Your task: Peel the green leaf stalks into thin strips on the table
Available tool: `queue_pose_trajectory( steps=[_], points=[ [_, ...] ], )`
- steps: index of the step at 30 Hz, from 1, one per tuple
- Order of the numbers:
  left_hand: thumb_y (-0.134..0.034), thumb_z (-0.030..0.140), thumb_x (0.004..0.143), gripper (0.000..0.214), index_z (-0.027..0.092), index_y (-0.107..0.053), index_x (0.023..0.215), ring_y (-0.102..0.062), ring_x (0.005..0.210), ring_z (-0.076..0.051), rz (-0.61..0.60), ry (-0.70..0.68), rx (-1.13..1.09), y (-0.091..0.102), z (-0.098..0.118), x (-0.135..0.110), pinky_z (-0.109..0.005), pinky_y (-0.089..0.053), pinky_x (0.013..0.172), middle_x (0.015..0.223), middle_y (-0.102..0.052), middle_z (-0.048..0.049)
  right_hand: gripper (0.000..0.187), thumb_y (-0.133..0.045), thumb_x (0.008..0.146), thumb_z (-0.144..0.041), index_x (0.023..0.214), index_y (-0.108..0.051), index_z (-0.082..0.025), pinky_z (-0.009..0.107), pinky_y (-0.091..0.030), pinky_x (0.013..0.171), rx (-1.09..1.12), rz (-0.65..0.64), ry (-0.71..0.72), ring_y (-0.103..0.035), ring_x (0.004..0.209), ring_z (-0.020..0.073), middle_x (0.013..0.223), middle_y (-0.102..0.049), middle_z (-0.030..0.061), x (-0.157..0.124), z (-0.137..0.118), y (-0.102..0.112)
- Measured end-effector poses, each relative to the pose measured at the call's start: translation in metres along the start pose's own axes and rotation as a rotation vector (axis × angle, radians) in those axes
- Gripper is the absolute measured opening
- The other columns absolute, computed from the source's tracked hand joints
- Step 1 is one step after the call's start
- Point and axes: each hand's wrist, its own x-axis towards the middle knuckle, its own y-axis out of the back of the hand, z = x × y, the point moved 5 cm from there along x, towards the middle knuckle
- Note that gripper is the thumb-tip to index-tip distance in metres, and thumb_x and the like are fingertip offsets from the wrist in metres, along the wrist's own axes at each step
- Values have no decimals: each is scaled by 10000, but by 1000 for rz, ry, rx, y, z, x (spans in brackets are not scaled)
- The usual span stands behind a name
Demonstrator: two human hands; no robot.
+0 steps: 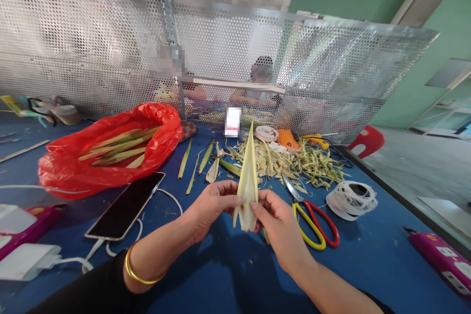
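Note:
Between both hands stands a pale yellow-green pointed husk-like leaf [248, 176], tip up, its lower end spread and split. My left hand [217, 201] pinches its lower left edge between thumb and fingers. On the lower right edge, my right hand [274, 216] is closed in the same way, thumb in front. Just right of that hand lie scissors with one yellow and one red handle [312, 218], blades partly apart. Behind the hands are loose green leaf pieces [206, 157] and a heap of shredded leaf scraps [312, 162].
At left, a red plastic bag [66, 167] holds long leaves, with a phone [127, 206] on a white cable before it. A white ribbon roll [351, 199] and purple power strip [441, 260] lie right. Behind a perforated metal screen [228, 34] sit other people.

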Motion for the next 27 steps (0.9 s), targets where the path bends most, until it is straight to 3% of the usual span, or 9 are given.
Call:
queue_pose_trajectory(
  steps=[13, 18, 25, 27],
  points=[
    [-694, 285, 669, 206, 131, -650, 800, -586, 665, -143, 16, 13, 5, 4, -7, 2, -250, -421, 617, 756, -667, -44, 224, -564, 838, -385, 876, -605, -168, 216, -437, 495, 41, 7, -19, -508, 548, 116, 654, -584, -9, 0, 2, -2],
    [-573, 457, 789, 332, 144, -674, 837, -601, 668, -149, 32, -5, -79, 6, -5, 3, -263, -450, 643, 741, -677, -49, 214, -579, 830, -380, 844, -594, -167, 211, -421, 488, 65, -55, -58, -496, 524, 104, 604, -527, -34, -1, 6, -8],
    [-667, 298, 746, 166, 136, -638, 771, -628, 706, -135, 112, 33, -271, 8, -8, 4, -252, -490, 723, 780, -696, -52, 255, -546, 833, -427, 823, -568, -173, 215, -459, 500, -12, -158, -91, -548, 625, 130, 697, -544, -11, -4, 9, -17],
    [-639, 280, 762, 146, 137, -608, 765, -637, 676, -145, 208, 78, -330, 12, -11, 4, -268, -504, 678, 759, -685, -58, 218, -559, 822, -394, 844, -571, -177, 209, -453, 509, -54, -247, -131, -581, 673, 140, 738, -579, -1, -8, 13, -23]
  ],
)
